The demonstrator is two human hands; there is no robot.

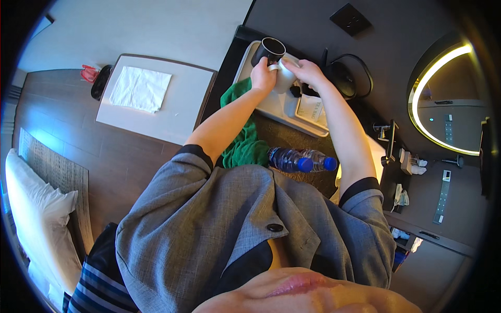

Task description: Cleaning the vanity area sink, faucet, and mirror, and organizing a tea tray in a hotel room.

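Note:
My left hand [264, 77] is closed at the near side of a black mug [269, 49] with a pale rim, its thumb against the mug. The fingers on the handle side are partly hidden. A white mug [285, 78] is held by my right hand [310, 73], whose fingers lie over its upper part. The white mug's handle points left, close to my left hand. Both mugs are over a light serving tray [270, 110]. On the tray, right of the white mug, sit a small dark object [295, 91] and a smaller dish [300, 112] holding a tea bag packet [314, 109].
A black electric kettle [339, 80] stands behind the tray by the wall. Green cloth [244, 146] hangs beside the tray's left end. Two blue-capped plastic bottles [287, 159] lie nearer my body. Leftward is a pale table [172, 119] with a folded white cloth [141, 89]. A faucet [390, 143] stands right.

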